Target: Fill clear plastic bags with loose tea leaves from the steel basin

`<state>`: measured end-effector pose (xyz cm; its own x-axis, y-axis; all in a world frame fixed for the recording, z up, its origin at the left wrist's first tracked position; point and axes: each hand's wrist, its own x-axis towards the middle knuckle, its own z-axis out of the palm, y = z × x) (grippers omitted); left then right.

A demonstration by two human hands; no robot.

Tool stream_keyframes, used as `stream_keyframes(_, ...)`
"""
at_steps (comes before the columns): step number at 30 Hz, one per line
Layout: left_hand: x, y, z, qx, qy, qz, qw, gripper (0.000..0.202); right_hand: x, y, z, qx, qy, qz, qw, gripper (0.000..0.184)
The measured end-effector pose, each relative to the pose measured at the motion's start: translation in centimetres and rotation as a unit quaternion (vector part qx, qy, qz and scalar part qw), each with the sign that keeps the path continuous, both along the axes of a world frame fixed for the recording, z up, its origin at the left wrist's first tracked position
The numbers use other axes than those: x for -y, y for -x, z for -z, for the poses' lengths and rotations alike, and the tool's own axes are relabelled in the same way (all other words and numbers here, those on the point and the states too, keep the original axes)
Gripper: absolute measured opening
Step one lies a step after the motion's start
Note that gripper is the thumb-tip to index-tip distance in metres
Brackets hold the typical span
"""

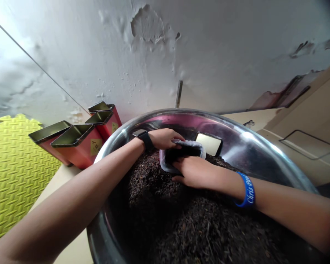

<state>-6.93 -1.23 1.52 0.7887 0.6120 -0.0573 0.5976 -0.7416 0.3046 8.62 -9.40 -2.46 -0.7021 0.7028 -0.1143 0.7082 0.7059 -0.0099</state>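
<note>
A wide, polished steel basin [165, 113] sits on a cream counter [63, 183], heaped nearly to its rim with coarse, dark brown dried tea leaves [209, 227]. At the top of the mound, a crumpled translucent plastic bag [165, 159] with something dark inside rests on the leaves, held between both hands. The left hand [165, 138], with a black wristwatch [145, 139], has its fingers curled together over the bag's far edge; the right hand [195, 173], with a blue rubber wristband [246, 191], presses its closed fingers against the near side. The heap looks largely intact, with no visible hollow dug into it. Beside the basin stand three open, red-orange rectangular tins [79, 148] with gold labels; whether they hold anything cannot be seen. A yellow-green textured foam mat [13, 176] lies beyond the counter.
</note>
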Motion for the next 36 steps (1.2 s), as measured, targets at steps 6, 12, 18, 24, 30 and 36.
stream_keyframes(6, 0.04, 0.0, -0.12, -0.007, -0.006, 0.005, 1.0, 0.041, 0.2, 0.03, -0.52, 0.013, 0.008, -0.006, 1.0, 0.042)
stream_keyframes(12, -0.19, 0.12, 0.06, -0.006, -0.004, 0.005, 1.0, 0.041, 0.32, 0.08, -0.81, 0.017, 0.013, -0.007, 1.0, 0.042)
stream_keyframes(18, -0.27, 0.11, 0.17, -0.008, -0.009, 0.007, 1.0, 0.042, 0.24, 0.07, -0.92, 0.023, 0.016, -0.015, 0.999, 0.041)
stream_keyframes(24, -0.21, 0.15, 0.09, -0.011, -0.01, 0.009, 1.0, 0.043, 0.28, 0.12, -1.06, 0.027, 0.02, -0.014, 0.999, 0.04)
stream_keyframes(30, -0.2, 0.18, 0.14, -0.01, -0.006, 0.01, 1.0, 0.043, 0.2, -0.09, -0.92, 0.02, 0.019, -0.02, 0.999, 0.041)
stream_keyframes(36, -0.08, 0.12, 0.02, -0.01, -0.007, 0.01, 1.0, 0.043, 0.14, -0.1, -0.99, 0.022, 0.021, -0.017, 0.999, 0.041)
